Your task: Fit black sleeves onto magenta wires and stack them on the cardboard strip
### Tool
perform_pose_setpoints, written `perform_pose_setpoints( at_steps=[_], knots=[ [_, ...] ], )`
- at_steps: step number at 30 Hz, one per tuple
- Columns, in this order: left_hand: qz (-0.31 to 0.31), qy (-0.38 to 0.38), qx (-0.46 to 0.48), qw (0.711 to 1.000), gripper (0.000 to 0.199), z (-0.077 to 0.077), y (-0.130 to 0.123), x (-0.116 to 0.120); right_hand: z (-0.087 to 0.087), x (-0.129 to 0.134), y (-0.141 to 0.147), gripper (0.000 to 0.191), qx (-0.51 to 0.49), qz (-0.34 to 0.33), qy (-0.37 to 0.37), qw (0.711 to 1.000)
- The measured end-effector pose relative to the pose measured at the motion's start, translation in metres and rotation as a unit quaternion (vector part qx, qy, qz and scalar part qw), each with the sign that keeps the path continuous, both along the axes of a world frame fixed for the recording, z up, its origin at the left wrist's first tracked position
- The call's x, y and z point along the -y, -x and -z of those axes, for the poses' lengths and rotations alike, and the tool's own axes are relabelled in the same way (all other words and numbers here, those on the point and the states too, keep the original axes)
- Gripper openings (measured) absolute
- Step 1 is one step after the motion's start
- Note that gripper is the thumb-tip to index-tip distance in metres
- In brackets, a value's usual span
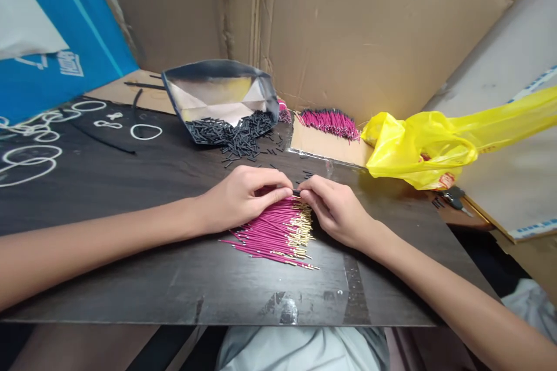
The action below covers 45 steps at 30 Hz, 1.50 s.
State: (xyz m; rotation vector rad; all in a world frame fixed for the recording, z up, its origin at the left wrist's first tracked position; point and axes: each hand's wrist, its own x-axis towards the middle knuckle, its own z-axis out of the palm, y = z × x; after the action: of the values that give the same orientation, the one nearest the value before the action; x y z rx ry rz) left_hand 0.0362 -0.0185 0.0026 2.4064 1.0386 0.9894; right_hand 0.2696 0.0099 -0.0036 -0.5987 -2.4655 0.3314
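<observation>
Some pale cloth [304, 351] shows nearest me, below the front edge of the dark table [143, 295]. A little further in, I see magenta wires [265, 229] spread on the tabletop in front of the person, silver tips to the left, gold tips to the right; the closest few stray from the pile.

At the pile's far side the two hands come almost together. The left hand [256, 194] reaches over the wires and the right hand [337, 208] comes in beside the gold tips. Thumb and finger of each are pinched on a short black tube [296, 192], one hand at either end. From here I cannot tell whether a wire sits inside it.

Over on my right, keys [455, 200] lie near the table's side. White bands [145, 131] are scattered at the left. Beyond the hands, an open pouch [220, 93] lies tipped towards me, and black tubes [237, 133] spill from it onto the table. Right of it, a second bundle [328, 123] of magenta wires, dark at the far ends, rests on a card [328, 149], with a crumpled yellow bag [418, 142] just beside.

Furthest off, I have a cardboard wall [369, 29], a blue sheet [96, 29] to its left and a white panel [487, 87] to its right.
</observation>
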Motion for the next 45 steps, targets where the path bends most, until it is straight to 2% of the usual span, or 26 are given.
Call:
perform_pose_setpoints(
  at_steps=[4, 9, 11, 14, 18, 22, 26, 30, 36, 45],
  knots=[
    [-0.060, 0.024, -0.036, 0.997, 0.024, -0.005, -0.001, 0.002, -0.005, -0.001, -0.001, 0.014, -0.055, -0.023, 0.089, 0.994],
    [-0.043, 0.035, -0.054, 0.997, 0.028, -0.012, -0.002, 0.005, -0.008, 0.001, 0.000, 0.014, -0.080, -0.026, 0.127, 0.988],
    [-0.034, 0.035, -0.057, 0.997, 0.026, -0.012, -0.001, 0.005, -0.009, 0.001, -0.001, 0.015, -0.079, -0.028, 0.167, 0.982],
    [-0.014, 0.024, -0.053, 0.998, 0.021, -0.010, 0.001, 0.005, -0.009, -0.002, -0.002, 0.017, -0.083, -0.032, 0.278, 0.956],
    [0.015, 0.002, -0.051, 0.999, 0.014, -0.006, 0.002, 0.004, -0.009, -0.007, -0.003, 0.016, -0.125, -0.074, 0.409, 0.901],
    [0.036, -0.007, -0.061, 0.997, 0.013, -0.005, 0.001, 0.004, -0.008, -0.010, -0.002, 0.018, -0.140, -0.100, 0.453, 0.875],
    [0.009, 0.045, -0.074, 0.996, 0.018, -0.008, 0.000, 0.003, -0.007, -0.013, 0.000, 0.019, -0.161, -0.109, 0.480, 0.856],
    [-0.019, 0.055, -0.070, 0.996, 0.027, -0.011, 0.001, 0.002, -0.003, -0.016, -0.001, 0.024, -0.184, -0.127, 0.509, 0.831],
    [-0.013, 0.050, -0.070, 0.996, 0.027, -0.011, 0.001, 0.003, 0.002, -0.014, 0.001, 0.023, -0.194, -0.125, 0.485, 0.843],
    [0.011, -0.006, -0.077, 0.997, 0.015, -0.005, -0.001, 0.003, -0.004, -0.007, 0.000, 0.017, -0.125, -0.051, 0.348, 0.928]
  ],
)
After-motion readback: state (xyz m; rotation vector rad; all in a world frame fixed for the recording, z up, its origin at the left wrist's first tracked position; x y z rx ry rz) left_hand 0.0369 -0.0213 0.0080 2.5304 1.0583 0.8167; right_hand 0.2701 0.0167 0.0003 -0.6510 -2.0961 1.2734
